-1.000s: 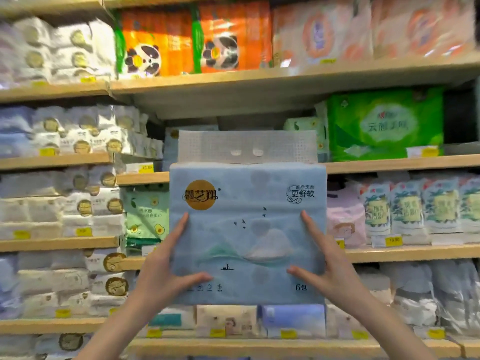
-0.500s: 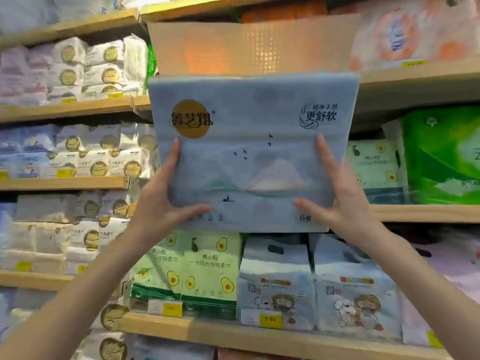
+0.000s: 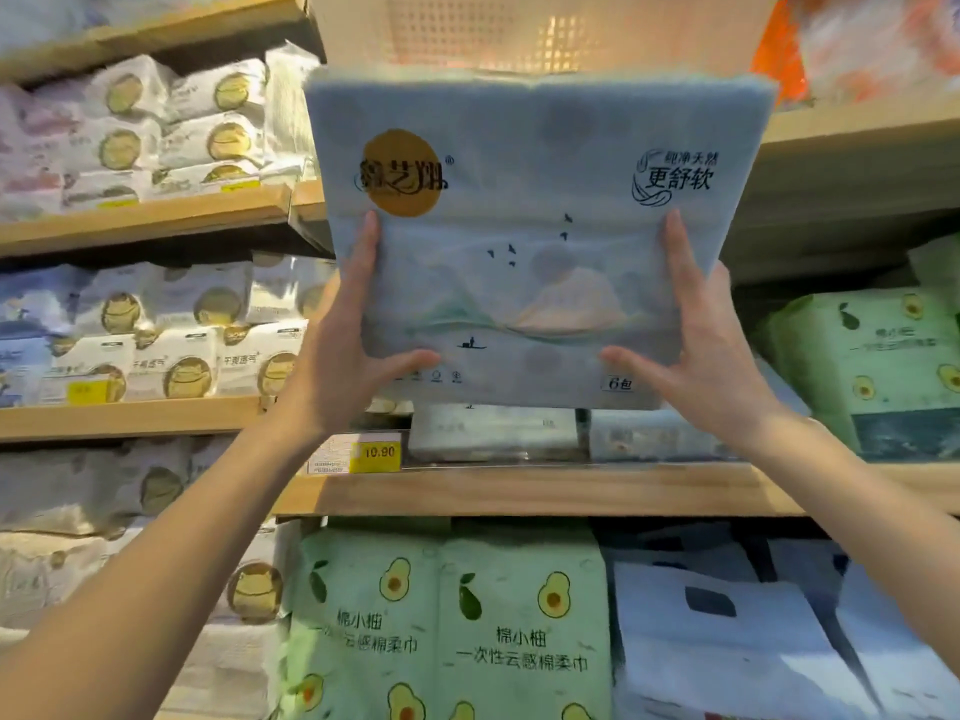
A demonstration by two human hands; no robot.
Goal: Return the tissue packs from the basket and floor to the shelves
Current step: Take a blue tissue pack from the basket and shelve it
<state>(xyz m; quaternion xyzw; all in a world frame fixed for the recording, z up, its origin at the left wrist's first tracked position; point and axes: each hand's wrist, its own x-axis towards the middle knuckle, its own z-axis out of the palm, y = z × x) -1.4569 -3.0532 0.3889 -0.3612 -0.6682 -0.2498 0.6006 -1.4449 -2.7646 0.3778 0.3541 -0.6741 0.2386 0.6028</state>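
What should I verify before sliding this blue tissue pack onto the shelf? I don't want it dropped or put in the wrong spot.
1. Left hand on blue tissue pack: ok.
2. Right hand on its other side: ok.
3. Pack level: ok, slight tilt.
4. Matching packs on the shelf behind: ok, similar print.
5. Room above them: cannot tell, hidden.
6. Price tag is for this pack: cannot tell.

Retail shop, paper-goods aisle. We note wooden shelves [image 3: 519, 491] in tiers, each packed with wrapped tissue packs [image 3: 171, 148] in repeated rows; yellow price tags on the shelf edges, one price tag [image 3: 376, 452] reading 10.90; green avocado-print packs [image 3: 447, 631] below, stocked side by side.
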